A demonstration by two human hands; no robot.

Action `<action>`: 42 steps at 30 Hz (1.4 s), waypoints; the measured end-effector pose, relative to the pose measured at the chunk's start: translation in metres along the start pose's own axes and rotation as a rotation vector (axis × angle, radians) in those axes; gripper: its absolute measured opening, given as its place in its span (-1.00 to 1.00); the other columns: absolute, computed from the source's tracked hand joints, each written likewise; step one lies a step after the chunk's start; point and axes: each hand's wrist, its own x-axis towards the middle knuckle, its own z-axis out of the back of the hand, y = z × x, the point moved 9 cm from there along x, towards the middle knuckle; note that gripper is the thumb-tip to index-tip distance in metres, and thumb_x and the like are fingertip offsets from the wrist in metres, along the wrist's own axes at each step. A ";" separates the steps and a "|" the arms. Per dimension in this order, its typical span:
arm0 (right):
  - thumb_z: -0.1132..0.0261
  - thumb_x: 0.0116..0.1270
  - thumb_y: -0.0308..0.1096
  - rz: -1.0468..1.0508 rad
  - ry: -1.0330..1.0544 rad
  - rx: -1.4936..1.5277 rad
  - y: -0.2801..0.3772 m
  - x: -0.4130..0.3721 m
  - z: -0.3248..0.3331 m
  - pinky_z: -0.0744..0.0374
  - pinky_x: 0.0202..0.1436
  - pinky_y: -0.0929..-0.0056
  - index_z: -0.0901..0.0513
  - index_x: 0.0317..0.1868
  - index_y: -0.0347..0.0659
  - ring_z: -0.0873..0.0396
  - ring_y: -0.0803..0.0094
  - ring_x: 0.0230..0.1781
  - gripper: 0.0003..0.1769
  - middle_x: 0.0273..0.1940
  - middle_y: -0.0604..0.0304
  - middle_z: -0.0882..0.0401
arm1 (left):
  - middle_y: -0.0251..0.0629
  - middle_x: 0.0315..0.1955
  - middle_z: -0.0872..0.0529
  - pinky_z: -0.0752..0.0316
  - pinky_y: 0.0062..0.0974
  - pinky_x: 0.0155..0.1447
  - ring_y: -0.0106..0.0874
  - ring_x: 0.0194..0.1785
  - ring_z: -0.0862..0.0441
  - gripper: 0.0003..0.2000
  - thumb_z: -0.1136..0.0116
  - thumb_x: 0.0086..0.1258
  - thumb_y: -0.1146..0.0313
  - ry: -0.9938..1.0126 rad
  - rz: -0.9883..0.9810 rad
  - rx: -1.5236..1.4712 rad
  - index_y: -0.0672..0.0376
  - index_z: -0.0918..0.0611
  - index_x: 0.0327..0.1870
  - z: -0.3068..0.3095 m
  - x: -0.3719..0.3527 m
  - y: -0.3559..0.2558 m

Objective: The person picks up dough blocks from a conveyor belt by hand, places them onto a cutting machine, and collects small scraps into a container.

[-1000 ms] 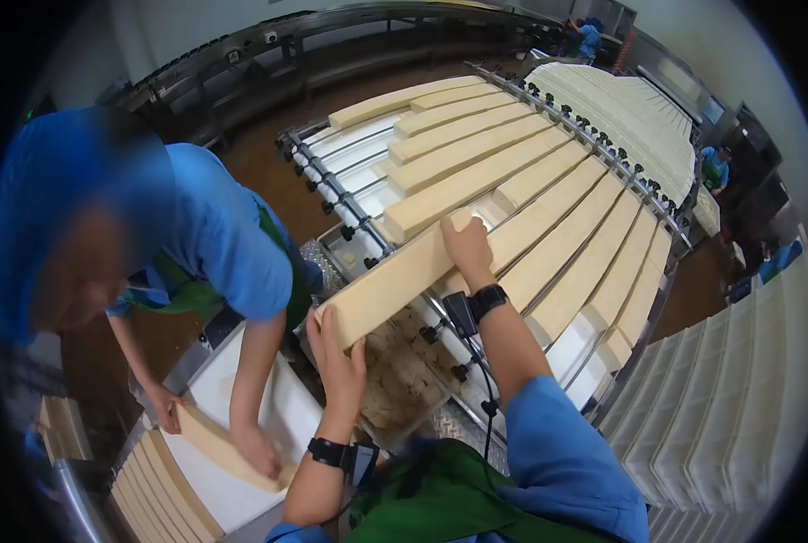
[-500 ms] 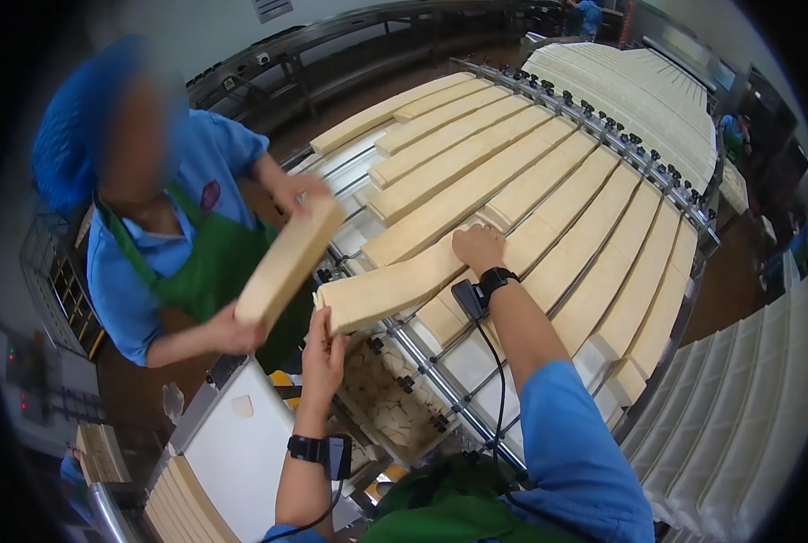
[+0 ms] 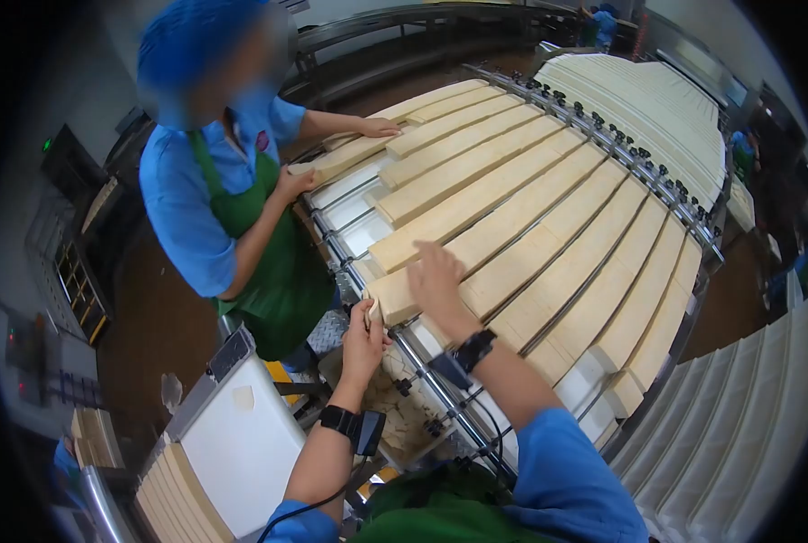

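Observation:
My left hand [image 3: 363,346] is closed on the near end of a long, pale cream, dough-like strip [image 3: 393,296], where a thin flap shows at the fingertips. Over that strip, a little further along, is my right hand [image 3: 437,281], slightly blurred, fingers apart and palm down, gripping nothing. The strip lies among several similar strips [image 3: 530,222] running side by side along the conveyor [image 3: 349,208]. Both my wrists wear black bands with small devices and cables.
A co-worker [image 3: 232,181] at the left has both hands on another strip. Below the conveyor's near rail [image 3: 440,385] sits a bin of broken scraps [image 3: 402,398]. A white board [image 3: 241,452] with stacked strips [image 3: 182,493] stands lower left; white ribbed trays [image 3: 739,425] fill the right.
The strip's near end, raised and bent before, now lies down on the conveyor. My right hand came off it and moved left, opening. The co-worker set their strip down at the far side.

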 end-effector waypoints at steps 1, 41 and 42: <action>-0.20 0.29 -0.22 0.013 0.012 0.004 0.019 -0.016 -0.002 -0.20 0.28 -0.10 -0.55 0.17 -0.12 -0.31 0.07 0.27 -0.56 0.26 0.02 -0.38 | -0.22 -0.27 -0.61 -0.45 -0.63 -0.49 -0.58 -0.53 -0.57 -0.66 0.16 0.50 0.52 0.004 0.001 -0.022 0.19 -0.30 0.27 0.002 -0.002 -0.001; -0.37 0.02 -0.30 0.285 -0.067 -0.242 0.074 -0.085 -0.036 -0.21 0.26 0.06 -0.75 -0.23 0.10 -0.26 0.15 0.30 -0.76 0.31 0.10 -0.32 | -0.14 -0.38 -0.51 -0.31 -0.19 0.01 -0.14 -0.20 -0.44 -0.83 -0.21 0.13 0.43 -0.387 -0.300 0.840 0.18 -0.59 -0.23 0.207 -0.377 0.115; -0.37 0.02 -0.31 0.277 -0.060 -0.250 0.073 -0.085 -0.037 -0.20 0.26 0.06 -0.75 -0.22 0.10 -0.26 0.15 0.31 -0.75 0.31 0.09 -0.32 | -0.15 -0.41 -0.51 -0.32 -0.20 -0.05 -0.15 -0.23 -0.45 -0.82 -0.22 0.11 0.45 -0.392 -0.342 0.869 0.16 -0.59 -0.24 0.203 -0.379 0.110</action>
